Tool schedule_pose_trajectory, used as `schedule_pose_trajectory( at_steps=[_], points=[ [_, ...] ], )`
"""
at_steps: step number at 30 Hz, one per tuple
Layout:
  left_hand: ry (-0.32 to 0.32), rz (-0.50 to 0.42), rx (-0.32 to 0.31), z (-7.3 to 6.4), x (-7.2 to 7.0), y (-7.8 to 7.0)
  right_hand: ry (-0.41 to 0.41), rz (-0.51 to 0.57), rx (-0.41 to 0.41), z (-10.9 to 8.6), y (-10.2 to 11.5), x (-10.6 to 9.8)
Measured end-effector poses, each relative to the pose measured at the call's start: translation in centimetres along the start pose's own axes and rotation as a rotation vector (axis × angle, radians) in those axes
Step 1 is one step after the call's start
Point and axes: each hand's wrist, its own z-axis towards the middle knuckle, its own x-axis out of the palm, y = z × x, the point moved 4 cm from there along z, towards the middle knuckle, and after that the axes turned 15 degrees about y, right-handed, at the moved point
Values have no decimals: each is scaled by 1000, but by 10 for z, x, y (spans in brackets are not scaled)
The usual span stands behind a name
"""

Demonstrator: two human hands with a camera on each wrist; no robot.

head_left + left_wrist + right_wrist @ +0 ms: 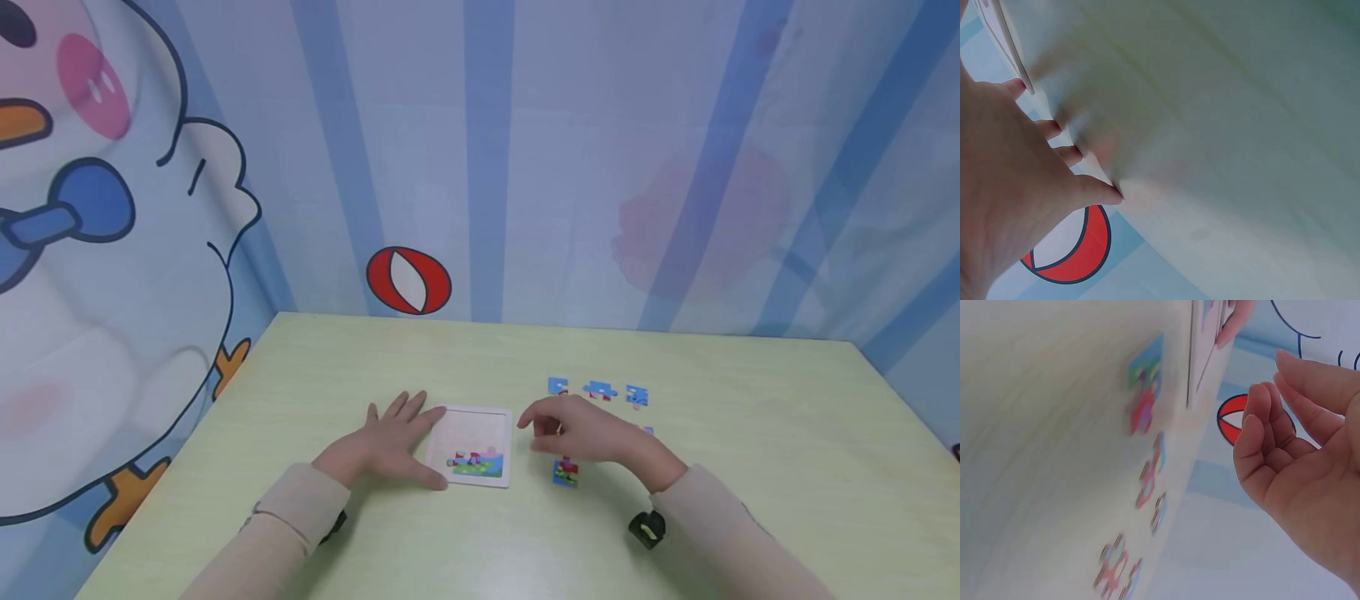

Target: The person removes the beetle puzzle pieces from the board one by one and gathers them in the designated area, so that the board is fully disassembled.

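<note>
A white puzzle tray [471, 427] lies on the table, with joined pieces [483, 465] of a colourful picture along its lower part. My left hand [393, 442] is spread at the tray's left side, fingers straight, thumb and a fingertip touching its edge. To the right of the tray, my right hand [581, 429] hovers above loose puzzle pieces, its fingers loosely bent. In the right wrist view nothing shows between the fingers of that hand [1310, 437]. Closest below it is a puzzle piece [566, 472] with red and green; the hand partly hides others.
Behind the right hand, a row holds a blue piece [557, 384], a second puzzle piece [600, 390] and a third piece [637, 395]. Another piece [648, 431] peeks out beside the right wrist. A printed curtain [555, 167] hangs behind the pale table [750, 417].
</note>
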Motion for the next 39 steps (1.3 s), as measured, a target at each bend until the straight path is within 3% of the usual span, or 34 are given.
schedule_pose_trajectory(
  at_steps=[8, 19, 29, 39],
  points=[
    [1, 2, -1, 1, 0, 0, 6, 39, 5, 26, 23, 5],
    [1, 26, -7, 2, -1, 1, 56, 66, 38, 60, 32, 21],
    [6, 19, -3, -1, -1, -1, 84, 92, 112, 70, 32, 33],
    [3, 22, 1, 0, -1, -1, 58, 18, 130, 75, 32, 38]
  ],
)
